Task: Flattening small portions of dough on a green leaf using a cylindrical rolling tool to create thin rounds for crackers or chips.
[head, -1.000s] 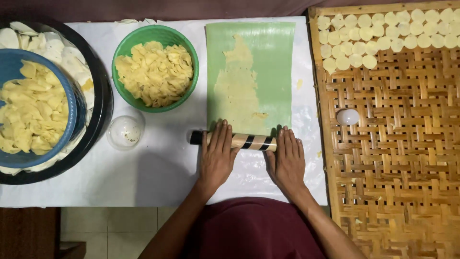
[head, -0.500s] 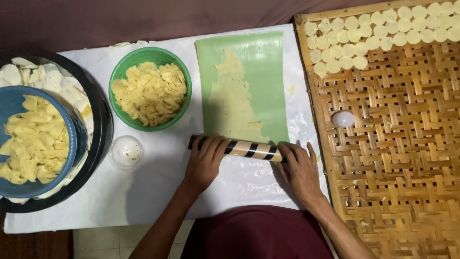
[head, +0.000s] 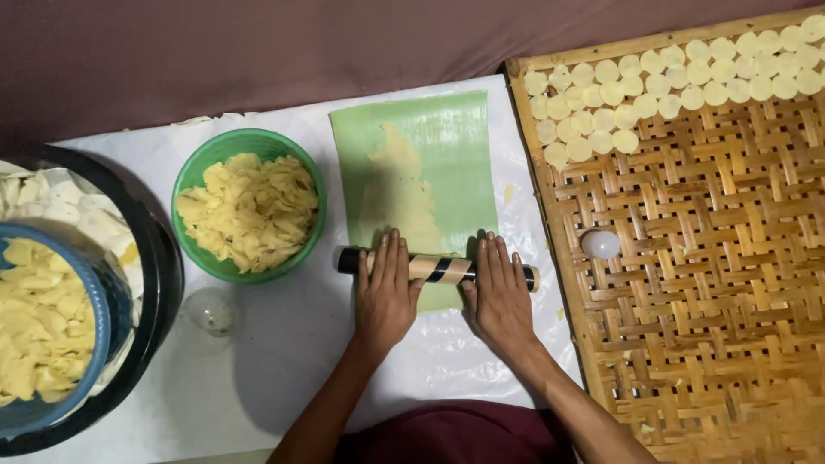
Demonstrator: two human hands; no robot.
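Observation:
A striped black-and-tan rolling pin [head: 438,268] lies across the near end of a green sheet [head: 455,155]. A thin layer of pale yellow dough [head: 404,193] is spread under the sheet. My left hand [head: 387,292] presses flat on the pin's left part, fingers stretched forward. My right hand [head: 498,292] presses flat on its right part in the same way. Both palms rest on top of the pin rather than curling around it.
A green bowl [head: 202,266] of yellow pieces stands left of the sheet. A blue bowl [head: 94,309] sits in a black basin [head: 159,283] at far left. A small clear cup [head: 213,311] is nearby. The woven bamboo tray [head: 687,283] on the right holds rows of pale discs [head: 670,86].
The rolling pin and both hands have moved forward a little onto the green sheet. The camera view has shifted, so everything sits lower and further right in the frame.

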